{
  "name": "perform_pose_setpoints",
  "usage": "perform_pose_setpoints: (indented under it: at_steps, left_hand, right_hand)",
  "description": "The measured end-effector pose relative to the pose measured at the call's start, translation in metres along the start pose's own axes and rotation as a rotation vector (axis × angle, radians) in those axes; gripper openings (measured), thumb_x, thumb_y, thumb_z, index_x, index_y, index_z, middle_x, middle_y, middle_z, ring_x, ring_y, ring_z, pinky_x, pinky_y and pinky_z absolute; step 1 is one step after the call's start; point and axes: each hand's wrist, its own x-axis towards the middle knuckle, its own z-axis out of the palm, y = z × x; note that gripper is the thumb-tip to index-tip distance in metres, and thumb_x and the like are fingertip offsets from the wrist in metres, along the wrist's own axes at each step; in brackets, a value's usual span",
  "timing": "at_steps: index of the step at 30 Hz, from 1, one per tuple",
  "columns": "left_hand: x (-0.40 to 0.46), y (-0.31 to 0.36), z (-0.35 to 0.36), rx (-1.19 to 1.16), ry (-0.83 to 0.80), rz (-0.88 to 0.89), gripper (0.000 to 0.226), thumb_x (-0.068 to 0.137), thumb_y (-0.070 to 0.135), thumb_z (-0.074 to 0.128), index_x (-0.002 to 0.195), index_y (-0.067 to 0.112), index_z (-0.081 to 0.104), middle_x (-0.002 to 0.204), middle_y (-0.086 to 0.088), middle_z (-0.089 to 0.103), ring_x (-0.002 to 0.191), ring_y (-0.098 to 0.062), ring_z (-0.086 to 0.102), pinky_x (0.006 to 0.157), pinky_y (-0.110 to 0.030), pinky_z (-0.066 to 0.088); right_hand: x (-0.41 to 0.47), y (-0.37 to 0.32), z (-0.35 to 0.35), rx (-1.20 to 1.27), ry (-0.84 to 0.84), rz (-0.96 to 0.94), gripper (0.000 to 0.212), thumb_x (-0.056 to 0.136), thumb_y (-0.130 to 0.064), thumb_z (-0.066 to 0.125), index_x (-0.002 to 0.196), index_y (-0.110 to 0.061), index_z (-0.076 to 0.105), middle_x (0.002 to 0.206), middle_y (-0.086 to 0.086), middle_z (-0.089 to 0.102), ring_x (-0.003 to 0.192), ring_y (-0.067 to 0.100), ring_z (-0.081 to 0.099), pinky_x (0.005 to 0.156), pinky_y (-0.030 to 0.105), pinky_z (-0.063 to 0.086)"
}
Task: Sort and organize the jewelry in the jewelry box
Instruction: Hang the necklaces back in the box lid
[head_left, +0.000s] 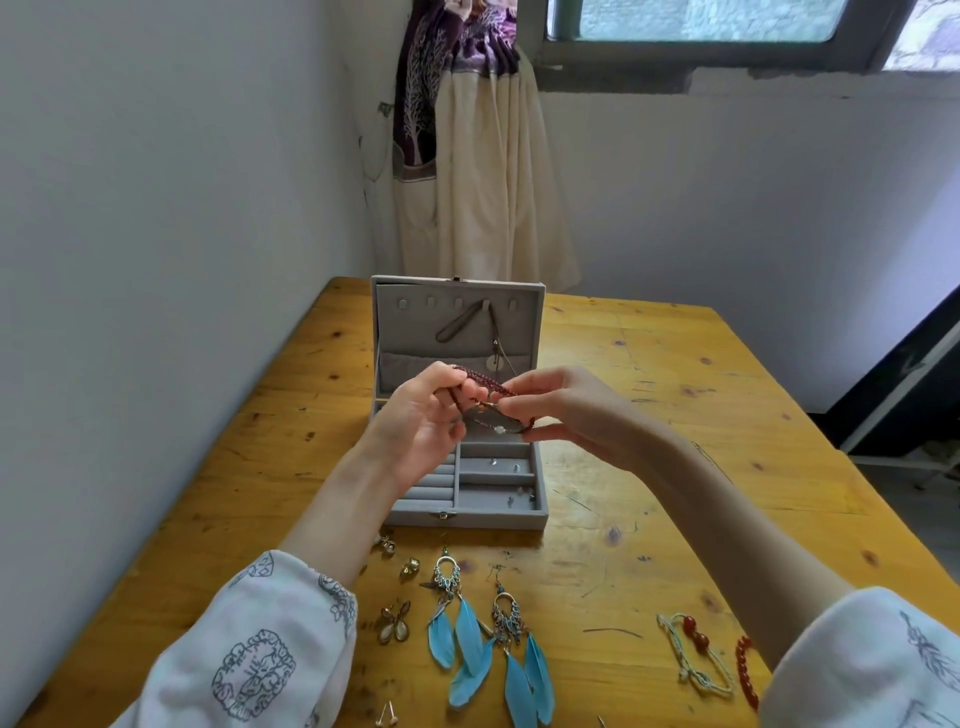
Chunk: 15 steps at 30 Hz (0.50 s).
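A grey jewelry box (467, 517) stands open on the wooden table, its lid upright with a cord necklace (457, 322) hanging from a hook. Above the box, my left hand (421, 421) and my right hand (566, 405) both pinch a dark red beaded bracelet (483, 382) between them. A few small studs lie in the box's right compartments (496, 467). On the table near me lie two blue feather earrings (488, 644), small gold earrings (393, 621), a cord bracelet with red beads (691, 649) and a red bead bracelet (744, 670).
The table (675, 395) meets a white wall on the left. A curtain (467, 156) hangs behind the box under a window. My patterned white sleeves (249, 654) cover the table's near edge. A dark frame (904, 395) leans at the right.
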Motion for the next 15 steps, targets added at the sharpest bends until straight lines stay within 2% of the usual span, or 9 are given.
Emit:
perform_pose_setpoints:
  at_steps: [2, 4, 7, 9, 12, 15]
  left_hand:
    - [0.002, 0.003, 0.000, 0.044, 0.018, 0.016, 0.015, 0.087, 0.010, 0.046, 0.076, 0.018, 0.053, 0.065, 0.003, 0.057, 0.076, -0.011, 0.052, 0.076, -0.031, 0.031]
    - [0.006, 0.006, 0.000, -0.045, 0.031, 0.040, 0.013, 0.086, 0.008, 0.046, 0.091, 0.019, 0.053, 0.067, 0.001, 0.056, 0.077, -0.012, 0.057, 0.078, -0.031, 0.033]
    - [0.014, 0.010, -0.001, -0.243, 0.054, 0.068, 0.021, 0.086, 0.007, 0.048, 0.102, 0.020, 0.048, 0.066, 0.000, 0.056, 0.066, -0.011, 0.060, 0.073, -0.027, 0.037]
    - [0.021, 0.009, -0.002, -0.234, 0.030, 0.062, 0.021, 0.086, 0.006, 0.050, 0.103, 0.018, 0.048, 0.068, 0.000, 0.055, 0.061, -0.011, 0.056, 0.066, -0.024, 0.038]
    - [0.034, 0.004, -0.005, 0.210, 0.022, 0.055, 0.024, 0.087, 0.007, 0.055, 0.110, 0.011, 0.053, 0.069, 0.000, 0.056, 0.061, -0.011, 0.051, 0.063, -0.024, 0.035]
    - [0.050, 0.011, -0.005, 0.587, 0.018, 0.119, 0.013, 0.086, 0.017, 0.062, 0.099, 0.016, 0.063, 0.070, 0.002, 0.060, 0.065, -0.010, 0.052, 0.065, -0.024, 0.041]
  right_hand:
    - [0.004, -0.002, -0.003, -0.086, 0.095, 0.010, 0.005, 0.084, -0.014, 0.064, 0.081, -0.013, 0.068, 0.089, 0.009, 0.065, 0.085, 0.017, 0.059, 0.079, 0.029, 0.049]
    - [0.009, -0.004, -0.006, -0.049, 0.162, 0.013, 0.012, 0.084, -0.015, 0.062, 0.073, -0.013, 0.066, 0.085, 0.007, 0.061, 0.085, 0.017, 0.055, 0.077, 0.029, 0.045]
    - [0.014, -0.004, -0.007, 0.045, 0.109, 0.007, 0.017, 0.085, -0.016, 0.060, 0.069, -0.012, 0.063, 0.083, 0.004, 0.060, 0.082, 0.014, 0.054, 0.076, 0.028, 0.042]
    - [0.018, -0.002, -0.010, 0.178, 0.046, 0.025, 0.017, 0.085, -0.016, 0.057, 0.068, -0.015, 0.059, 0.076, 0.002, 0.057, 0.076, 0.012, 0.052, 0.073, 0.027, 0.039]
    - [0.026, 0.001, -0.019, 0.347, -0.011, 0.063, 0.017, 0.088, -0.022, 0.054, 0.072, -0.018, 0.058, 0.070, -0.001, 0.051, 0.075, 0.012, 0.047, 0.077, 0.030, 0.036]
    - [0.040, 0.006, -0.026, 0.286, -0.017, 0.048, 0.019, 0.091, -0.025, 0.053, 0.075, -0.014, 0.058, 0.078, 0.004, 0.053, 0.085, 0.019, 0.049, 0.085, 0.035, 0.035]
